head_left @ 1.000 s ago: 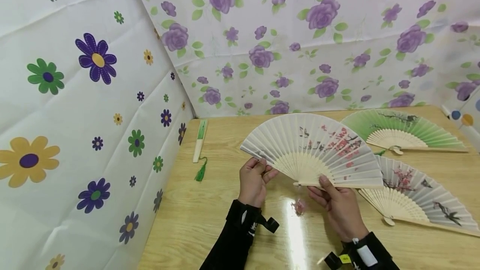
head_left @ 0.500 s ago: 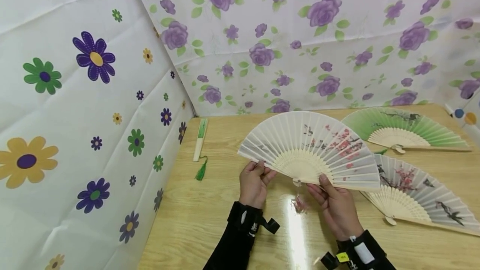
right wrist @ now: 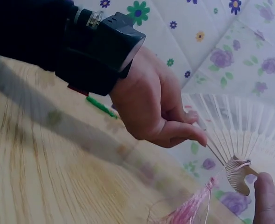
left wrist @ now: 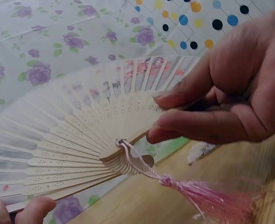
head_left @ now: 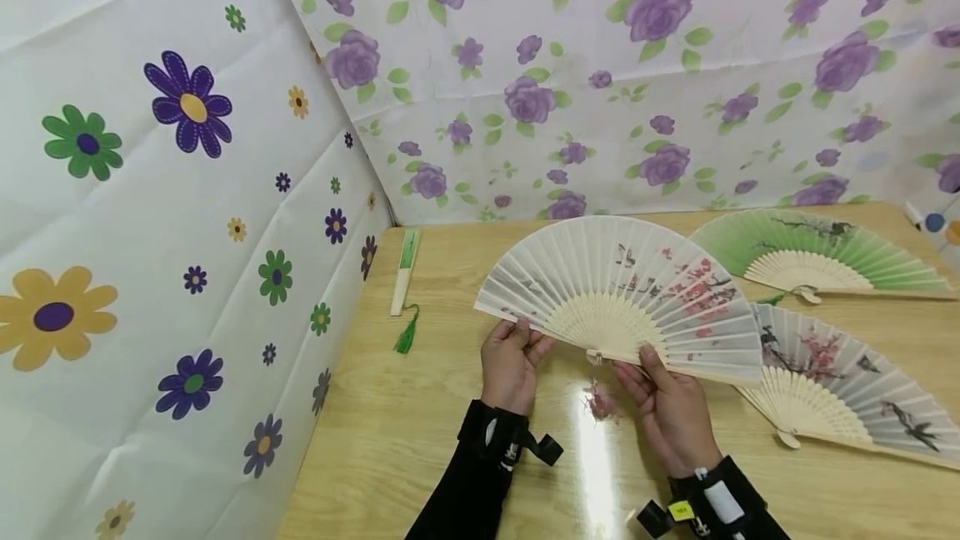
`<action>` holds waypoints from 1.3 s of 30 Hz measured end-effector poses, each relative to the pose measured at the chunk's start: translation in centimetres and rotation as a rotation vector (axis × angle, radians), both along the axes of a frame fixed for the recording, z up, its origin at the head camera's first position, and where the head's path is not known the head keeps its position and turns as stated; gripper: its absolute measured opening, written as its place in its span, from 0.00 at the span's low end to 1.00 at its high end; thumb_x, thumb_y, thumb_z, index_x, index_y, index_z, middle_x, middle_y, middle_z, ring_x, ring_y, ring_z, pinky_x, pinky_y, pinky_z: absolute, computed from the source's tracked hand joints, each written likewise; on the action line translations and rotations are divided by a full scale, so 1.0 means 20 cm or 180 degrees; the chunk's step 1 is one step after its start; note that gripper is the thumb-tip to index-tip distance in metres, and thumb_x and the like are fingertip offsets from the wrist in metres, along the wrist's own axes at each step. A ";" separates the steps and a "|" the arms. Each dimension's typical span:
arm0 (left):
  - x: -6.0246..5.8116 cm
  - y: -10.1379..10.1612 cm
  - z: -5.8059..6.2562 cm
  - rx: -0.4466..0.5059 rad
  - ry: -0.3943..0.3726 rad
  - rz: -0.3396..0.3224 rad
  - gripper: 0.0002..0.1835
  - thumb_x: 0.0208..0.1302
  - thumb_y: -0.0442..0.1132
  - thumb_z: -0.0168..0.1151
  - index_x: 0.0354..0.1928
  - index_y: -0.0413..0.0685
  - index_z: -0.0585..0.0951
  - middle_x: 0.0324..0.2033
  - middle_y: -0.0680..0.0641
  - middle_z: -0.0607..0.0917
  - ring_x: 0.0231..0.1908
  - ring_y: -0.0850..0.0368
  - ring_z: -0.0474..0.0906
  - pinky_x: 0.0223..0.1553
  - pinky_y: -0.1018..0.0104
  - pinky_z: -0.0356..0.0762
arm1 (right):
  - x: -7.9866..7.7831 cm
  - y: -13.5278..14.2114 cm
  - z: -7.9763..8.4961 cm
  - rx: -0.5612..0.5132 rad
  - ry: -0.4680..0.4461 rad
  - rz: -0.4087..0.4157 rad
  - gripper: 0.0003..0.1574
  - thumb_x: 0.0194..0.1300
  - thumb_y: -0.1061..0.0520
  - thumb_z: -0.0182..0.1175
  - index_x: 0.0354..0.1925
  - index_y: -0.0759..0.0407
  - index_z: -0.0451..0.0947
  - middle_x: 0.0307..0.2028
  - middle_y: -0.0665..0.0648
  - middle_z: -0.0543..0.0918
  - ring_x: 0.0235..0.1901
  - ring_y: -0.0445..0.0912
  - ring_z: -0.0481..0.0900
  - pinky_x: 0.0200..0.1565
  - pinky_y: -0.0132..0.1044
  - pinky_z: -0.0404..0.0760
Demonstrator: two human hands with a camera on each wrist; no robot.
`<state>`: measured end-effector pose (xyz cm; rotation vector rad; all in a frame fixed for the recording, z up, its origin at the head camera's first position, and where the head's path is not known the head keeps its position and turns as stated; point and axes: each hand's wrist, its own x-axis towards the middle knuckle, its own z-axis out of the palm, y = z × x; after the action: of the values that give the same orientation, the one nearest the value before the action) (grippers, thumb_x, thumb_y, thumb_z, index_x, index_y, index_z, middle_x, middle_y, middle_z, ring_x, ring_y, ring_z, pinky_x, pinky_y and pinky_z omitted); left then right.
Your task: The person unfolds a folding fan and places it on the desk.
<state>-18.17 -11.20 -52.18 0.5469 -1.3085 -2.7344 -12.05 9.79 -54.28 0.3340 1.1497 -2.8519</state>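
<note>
Spread wide between both hands is a white folding fan (head_left: 611, 298) with pink blossoms and butterflies painted on its leaf. My left hand (head_left: 512, 365) pinches the outer stick at the fan's left end. On the other side, my right hand (head_left: 670, 411) grips the right guard stick near the pivot, thumb on the front ribs. A pink tassel (left wrist: 207, 196) dangles from the pivot on a looped cord. In the left wrist view the pierced pale ribs (left wrist: 67, 163) fan out from the rivet.
An open green fan (head_left: 817, 248) lies at the back right, with another open white blossom fan (head_left: 825, 390) before it. A folded green fan (head_left: 405, 273) with a green tassel (head_left: 407, 333) lies at the left on the wooden table (head_left: 367, 440). Floral cloth walls (head_left: 600, 107) stand behind and left.
The held fan has tilted slightly, its pivot rising a little and its right end dropping. Both hands keep their hold. The head view has shifted slightly.
</note>
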 end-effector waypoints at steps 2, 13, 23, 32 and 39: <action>0.00 0.00 0.00 0.0007 0.0020 0.0018 0.12 0.87 0.28 0.58 0.39 0.41 0.83 0.30 0.48 0.82 0.30 0.62 0.84 0.38 0.70 0.98 | -0.01 -0.01 0.00 0.0002 -0.0008 -0.0020 0.13 0.89 0.54 0.61 0.48 0.59 0.88 0.46 0.51 0.94 0.45 0.43 0.98 0.61 0.33 0.95; -0.11 -0.05 -0.03 0.0004 -0.0102 0.0074 0.08 0.89 0.31 0.57 0.51 0.39 0.85 0.39 0.48 0.84 0.39 0.59 0.85 0.47 0.67 0.99 | -0.16 0.03 0.02 0.0408 -0.0343 0.0312 0.15 0.89 0.46 0.59 0.54 0.56 0.82 0.48 0.48 0.89 0.50 0.40 0.96 0.66 0.30 0.91; -0.39 -0.13 -0.05 -0.0719 -0.0448 -0.0044 0.14 0.88 0.35 0.60 0.65 0.35 0.86 0.48 0.37 0.92 0.46 0.51 0.94 0.45 0.63 1.00 | -0.53 0.07 0.02 0.0346 -0.0824 0.0716 0.31 0.96 0.56 0.44 0.88 0.57 0.57 0.59 0.58 0.82 0.54 0.40 0.93 0.75 0.30 0.86; -0.54 -0.19 -0.04 -0.1111 -0.0735 -0.0148 0.18 0.89 0.32 0.55 0.69 0.28 0.82 0.56 0.24 0.91 0.53 0.38 0.97 0.42 0.63 1.00 | -0.74 0.08 0.01 0.0386 -0.1134 0.0796 0.39 0.95 0.58 0.42 0.93 0.58 0.44 0.64 0.61 0.82 0.48 0.41 0.94 0.75 0.32 0.86; -0.63 -0.23 -0.02 -0.1159 -0.0848 -0.0269 0.20 0.90 0.32 0.57 0.76 0.33 0.79 0.59 0.23 0.90 0.59 0.35 0.94 0.55 0.55 1.00 | -0.82 0.07 0.02 0.0611 -0.1033 0.0873 0.39 0.96 0.57 0.37 0.94 0.60 0.38 0.90 0.71 0.54 0.45 0.37 0.93 0.76 0.29 0.85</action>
<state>-30.78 -15.87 -52.61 0.8551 -1.8757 -2.4534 -28.47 11.12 -53.97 0.5737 1.2868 -2.3525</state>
